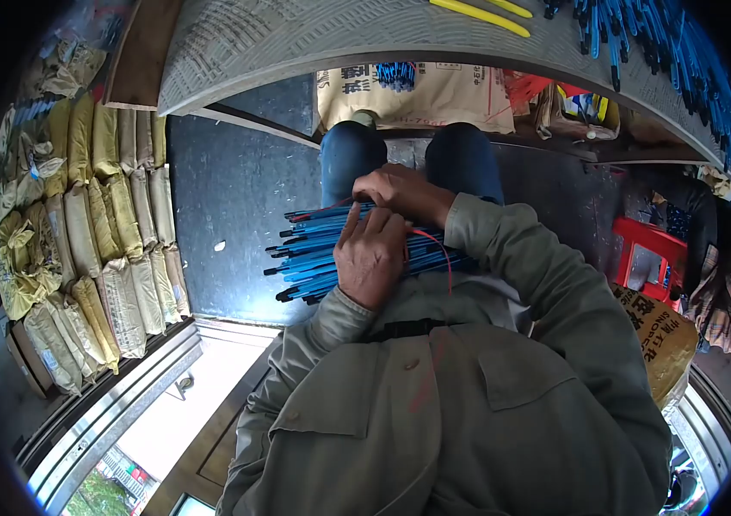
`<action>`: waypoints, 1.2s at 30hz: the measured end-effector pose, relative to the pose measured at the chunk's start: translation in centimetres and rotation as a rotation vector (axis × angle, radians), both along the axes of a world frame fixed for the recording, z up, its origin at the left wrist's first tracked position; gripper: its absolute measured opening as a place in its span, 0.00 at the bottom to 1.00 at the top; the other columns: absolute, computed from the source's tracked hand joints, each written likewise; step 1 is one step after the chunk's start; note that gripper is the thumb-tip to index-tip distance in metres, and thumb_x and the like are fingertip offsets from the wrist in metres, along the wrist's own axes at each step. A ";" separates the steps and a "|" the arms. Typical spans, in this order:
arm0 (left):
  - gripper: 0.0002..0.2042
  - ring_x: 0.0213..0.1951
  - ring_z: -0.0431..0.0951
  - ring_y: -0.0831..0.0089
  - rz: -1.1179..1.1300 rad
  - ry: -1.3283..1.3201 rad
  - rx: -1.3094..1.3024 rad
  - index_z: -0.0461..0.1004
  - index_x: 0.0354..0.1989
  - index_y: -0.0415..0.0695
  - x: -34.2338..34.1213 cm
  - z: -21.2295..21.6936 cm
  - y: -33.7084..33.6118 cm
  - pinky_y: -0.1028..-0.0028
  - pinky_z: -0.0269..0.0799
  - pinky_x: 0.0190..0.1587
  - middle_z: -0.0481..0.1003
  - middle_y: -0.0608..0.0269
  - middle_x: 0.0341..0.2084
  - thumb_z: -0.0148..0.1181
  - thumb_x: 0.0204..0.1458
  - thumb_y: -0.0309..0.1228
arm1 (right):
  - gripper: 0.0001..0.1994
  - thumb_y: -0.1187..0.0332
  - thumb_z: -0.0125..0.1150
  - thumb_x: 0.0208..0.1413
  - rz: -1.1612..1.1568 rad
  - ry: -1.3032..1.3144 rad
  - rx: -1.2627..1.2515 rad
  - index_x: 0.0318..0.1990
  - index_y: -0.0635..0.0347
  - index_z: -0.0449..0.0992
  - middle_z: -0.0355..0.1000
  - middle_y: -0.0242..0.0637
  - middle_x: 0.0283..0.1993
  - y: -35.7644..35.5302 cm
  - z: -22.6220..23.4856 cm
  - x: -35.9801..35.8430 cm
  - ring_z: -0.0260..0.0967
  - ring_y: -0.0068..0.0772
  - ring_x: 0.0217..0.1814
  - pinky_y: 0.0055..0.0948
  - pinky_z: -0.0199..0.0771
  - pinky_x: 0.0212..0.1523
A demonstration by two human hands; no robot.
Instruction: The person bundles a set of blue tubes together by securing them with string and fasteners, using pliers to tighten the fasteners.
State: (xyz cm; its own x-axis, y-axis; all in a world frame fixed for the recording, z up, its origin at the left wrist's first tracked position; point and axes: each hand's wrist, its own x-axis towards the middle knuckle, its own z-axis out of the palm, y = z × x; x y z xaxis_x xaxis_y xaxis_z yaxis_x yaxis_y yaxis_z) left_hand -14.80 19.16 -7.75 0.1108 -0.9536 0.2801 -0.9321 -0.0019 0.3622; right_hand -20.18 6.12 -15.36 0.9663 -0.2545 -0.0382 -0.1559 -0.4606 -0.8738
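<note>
A bundle of thin blue rods with black tips (301,279) lies crosswise over my lap, its tips fanned unevenly to the left. My left hand (370,258) rests closed on top of the bundle, its fingers bent and pressed against the rods. Just beyond it, my right hand (395,189) reaches over the bundle's far edge with its fingers curled in a pinch. A thin red string (444,249) passes by both hands. One part runs across the rods towards the right fingers, and a loose end curves down on the right. The fingertips are partly hidden.
A grey worktop (296,39) arches ahead, carrying yellow-handled pliers (486,15) and many more blue rods (641,43). Stacked filled sacks (94,224) line the left side. A printed paper sack (417,99) lies beyond my knees. To the right stands a red plastic stool (649,249).
</note>
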 end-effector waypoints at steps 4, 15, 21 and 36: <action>0.06 0.27 0.74 0.60 0.100 0.110 0.202 0.67 0.22 0.45 1.3 -1.5 -0.8 0.65 0.69 0.27 0.68 0.60 0.22 0.56 0.47 0.31 | 0.09 0.67 0.56 0.43 -0.091 -0.018 0.045 0.32 0.60 0.75 0.72 0.48 0.27 0.0 -0.4 0.5 0.70 0.50 0.35 0.40 0.66 0.30; 0.08 0.23 0.72 0.54 0.128 0.308 0.120 0.66 0.23 0.42 2.7 -2.0 -1.0 0.62 0.65 0.21 0.69 0.57 0.21 0.54 0.50 0.31 | 0.07 0.71 0.53 0.52 -0.421 -0.036 0.213 0.38 0.61 0.73 0.72 0.47 0.27 -0.3 2.7 -1.2 0.71 0.47 0.28 0.34 0.67 0.26; 0.07 0.24 0.74 0.55 -0.035 0.581 0.417 0.70 0.27 0.41 6.2 -0.7 -0.9 0.64 0.67 0.25 0.71 0.54 0.21 0.53 0.52 0.31 | 0.10 0.79 0.49 0.54 -0.629 -0.368 0.172 0.41 0.61 0.73 0.71 0.45 0.27 4.4 5.1 -4.0 0.66 0.26 0.22 0.26 0.66 0.25; 0.10 0.26 0.69 0.74 -0.352 0.733 0.713 0.73 0.30 0.37 6.3 -6.2 -6.7 0.74 0.65 0.29 0.70 0.59 0.21 0.50 0.56 0.31 | 0.16 0.81 0.55 0.41 -0.503 -0.616 -0.028 0.41 0.59 0.73 0.70 0.44 0.24 8.0 4.0 -5.1 0.70 0.43 0.27 0.36 0.70 0.25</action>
